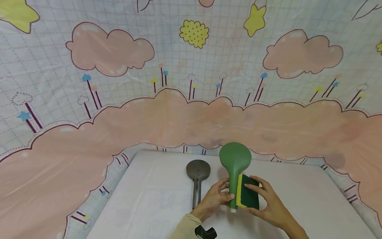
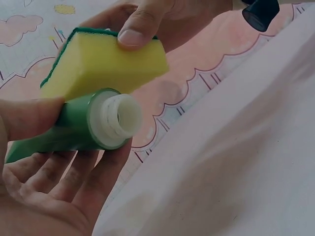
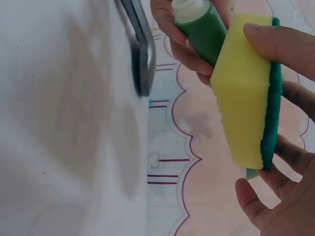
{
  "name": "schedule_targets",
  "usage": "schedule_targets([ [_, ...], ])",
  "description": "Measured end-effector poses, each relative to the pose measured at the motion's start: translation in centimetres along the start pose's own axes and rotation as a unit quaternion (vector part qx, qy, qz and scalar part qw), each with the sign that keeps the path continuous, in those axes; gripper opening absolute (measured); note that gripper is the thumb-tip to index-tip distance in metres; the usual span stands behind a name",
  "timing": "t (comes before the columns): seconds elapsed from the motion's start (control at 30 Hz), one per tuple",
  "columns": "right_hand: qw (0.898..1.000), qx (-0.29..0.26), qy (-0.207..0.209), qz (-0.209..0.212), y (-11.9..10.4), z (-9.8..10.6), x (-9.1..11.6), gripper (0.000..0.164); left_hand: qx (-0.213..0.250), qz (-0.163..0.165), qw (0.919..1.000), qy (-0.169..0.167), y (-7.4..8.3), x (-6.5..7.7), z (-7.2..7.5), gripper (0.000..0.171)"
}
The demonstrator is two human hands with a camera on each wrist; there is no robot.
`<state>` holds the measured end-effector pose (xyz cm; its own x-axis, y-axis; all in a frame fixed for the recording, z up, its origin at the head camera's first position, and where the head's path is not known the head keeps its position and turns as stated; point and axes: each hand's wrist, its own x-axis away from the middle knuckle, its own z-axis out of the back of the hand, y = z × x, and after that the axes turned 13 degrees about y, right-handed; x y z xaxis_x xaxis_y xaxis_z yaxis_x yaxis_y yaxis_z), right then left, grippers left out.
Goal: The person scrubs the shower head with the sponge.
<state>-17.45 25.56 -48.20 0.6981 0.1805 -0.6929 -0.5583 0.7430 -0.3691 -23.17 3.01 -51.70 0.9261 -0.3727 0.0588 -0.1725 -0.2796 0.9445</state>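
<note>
My left hand (image 1: 215, 198) grips the handle of a green shower head (image 1: 235, 159), its round head up and its white threaded end (image 2: 123, 115) pointing down toward me. In my right hand (image 1: 273, 202) is a sponge (image 1: 250, 192) with a yellow foam side and a dark green scouring side. The thumb (image 3: 283, 44) lies on the yellow foam and the fingers spread over the green side. The yellow face (image 3: 243, 93) is right against the green handle. Left of both hands, a grey shower head (image 1: 198, 170) lies on the white table, its lower handle partly behind my left wrist.
The white table top (image 1: 143, 192) reaches to a back edge just behind the shower heads. Behind and around it hangs a patterned cloth (image 1: 191, 122) with pink clouds and yellow stars. A dark wrist camera (image 1: 206, 232) sits on my left wrist.
</note>
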Motion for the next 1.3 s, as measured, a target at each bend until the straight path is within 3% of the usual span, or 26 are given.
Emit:
schedule_targets([
  [0.13, 0.999, -0.016, 0.011, 0.03, -0.1, -0.1, 0.1, 0.082, 0.003, -0.002, 1.0, -0.006, 0.1, 0.0, 0.1, 0.059],
  [0.57, 0.997, 0.05, -0.014, 0.064, -0.7, 0.0, -0.2, 0.085, 0.015, -0.002, 0.9993, 0.034, 0.1, 0.3, 0.2, 0.062],
  [0.73, 0.994, 0.06, -0.01, 0.095, -0.4, 0.1, -0.9, 0.085, 0.008, -0.005, 0.9995, 0.029, 0.5, 0.4, 0.4, 0.059],
  [1.0, 0.993, 0.068, -0.02, 0.093, -0.1, 0.3, -1.6, 0.07, -0.004, -0.008, 0.9996, 0.025, 0.8, 0.4, 0.3, 0.063],
  [1.3, 0.994, 0.065, 0.008, 0.092, -0.4, -0.2, -1.8, 0.086, -0.032, -0.003, 0.9994, -0.009, 0.9, 0.5, 0.9, 0.07],
])
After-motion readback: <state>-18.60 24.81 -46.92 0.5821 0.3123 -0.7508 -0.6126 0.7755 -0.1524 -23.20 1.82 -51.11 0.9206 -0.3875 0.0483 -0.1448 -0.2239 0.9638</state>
